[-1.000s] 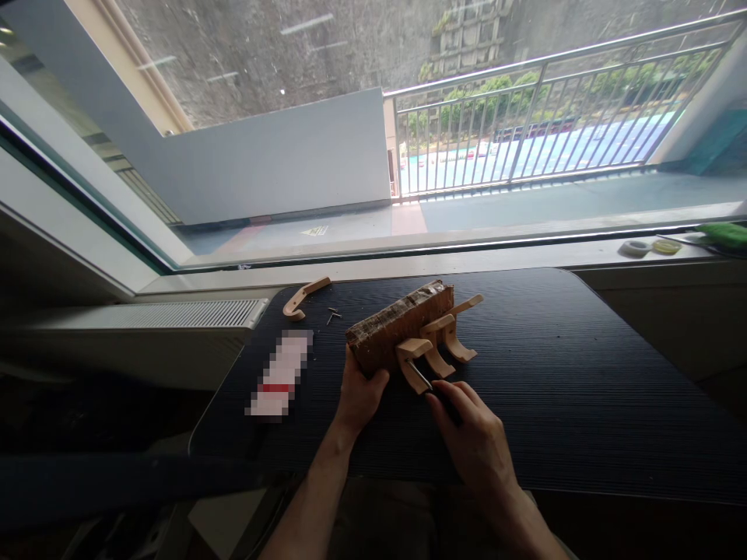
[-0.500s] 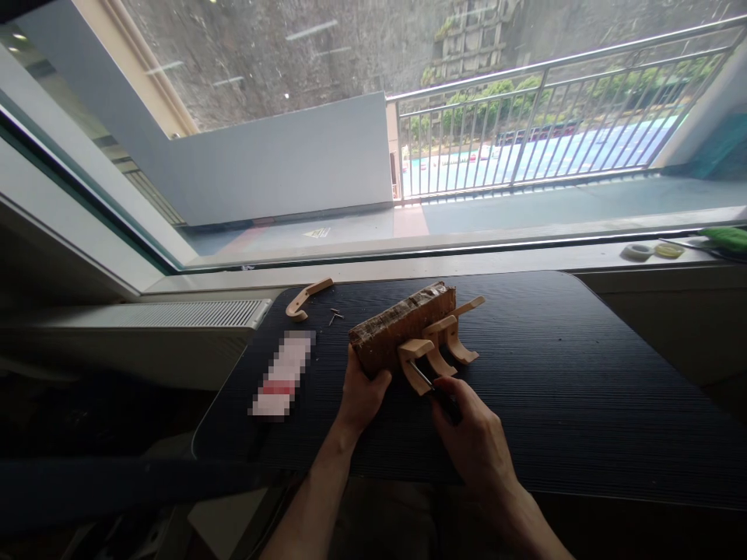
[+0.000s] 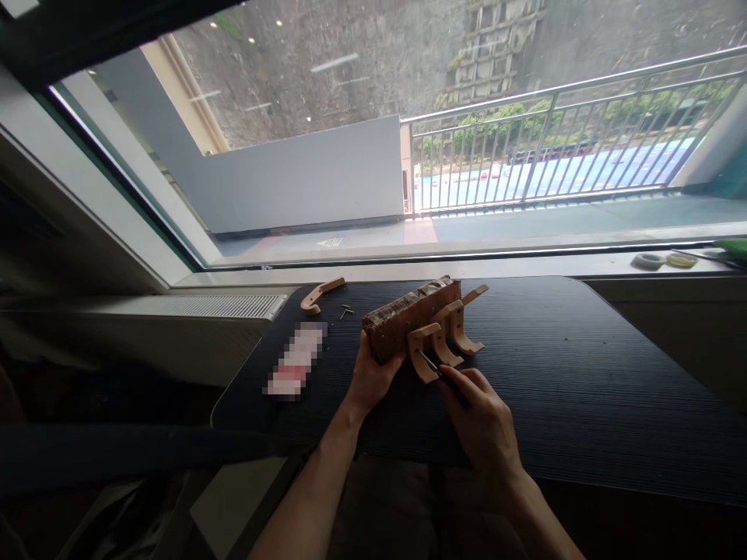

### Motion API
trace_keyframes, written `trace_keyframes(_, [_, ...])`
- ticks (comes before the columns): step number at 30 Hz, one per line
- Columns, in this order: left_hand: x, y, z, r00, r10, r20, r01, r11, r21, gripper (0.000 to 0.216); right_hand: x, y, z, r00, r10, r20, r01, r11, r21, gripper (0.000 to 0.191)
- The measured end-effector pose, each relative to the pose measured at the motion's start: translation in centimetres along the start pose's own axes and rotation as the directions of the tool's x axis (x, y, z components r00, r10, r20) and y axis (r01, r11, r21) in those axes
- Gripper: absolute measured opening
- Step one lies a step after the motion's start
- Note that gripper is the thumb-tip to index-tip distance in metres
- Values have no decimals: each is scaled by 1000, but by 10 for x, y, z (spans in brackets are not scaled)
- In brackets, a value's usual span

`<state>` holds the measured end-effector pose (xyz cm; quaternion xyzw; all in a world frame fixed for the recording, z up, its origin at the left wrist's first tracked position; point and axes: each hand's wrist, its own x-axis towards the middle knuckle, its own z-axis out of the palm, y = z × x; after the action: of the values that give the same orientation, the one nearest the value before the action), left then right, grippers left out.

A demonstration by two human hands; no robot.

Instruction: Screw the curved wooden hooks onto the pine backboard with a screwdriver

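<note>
My left hand [image 3: 375, 379] grips the near left end of a bark-edged wooden board [image 3: 412, 315], which stands tilted on the dark table. Several curved wooden hooks [image 3: 449, 333] line the board's right face. In my right hand [image 3: 479, 408] is a screwdriver [image 3: 442, 372] with a dark handle, closed in the fingers. Its metal shaft points up and left, its tip at the nearest hook [image 3: 421, 354]. Whether the tip sits in a screw is too small to tell. A loose wooden hook [image 3: 322, 295] and a few screws [image 3: 346, 312] lie beyond my left hand.
A blurred pink-and-white item [image 3: 296, 359] lies on the dark table [image 3: 583, 389], left of the board. Behind the table runs a windowsill [image 3: 525, 264] with two tape rolls [image 3: 647, 260] at right. A radiator [image 3: 233, 307] stands at the left.
The view has shifted, so the scene sits slightly to the right. My right fingers have changed their hold on the screwdriver handle, and the hand is turned more over it. The left hand keeps its grip.
</note>
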<state>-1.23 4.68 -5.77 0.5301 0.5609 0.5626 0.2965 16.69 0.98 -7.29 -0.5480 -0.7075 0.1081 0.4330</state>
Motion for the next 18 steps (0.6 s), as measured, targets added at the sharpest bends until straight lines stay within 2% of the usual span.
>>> trace_keyframes(5, [-2, -4, -1, 999, 19, 28, -19, 1000, -16, 57, -3, 2, 0, 991, 121, -64, -121, 993, 3, 32])
trace_keyframes(7, [-3, -6, -1, 999, 18, 31, -18, 1000, -23, 58, -3, 1, 0, 988, 134, -77, -133, 991, 18, 28])
trace_keyframes(11, [-4, -7, 0, 998, 59, 9, -58, 994, -96, 57, -2, 2, 0, 994, 38, -106, -30, 997, 74, 19])
trace_keyframes(18, [-5, -4, 1, 997, 80, -9, -80, 987, -140, 54, -7, 0, -3, 979, -90, -183, 111, 988, 108, 14])
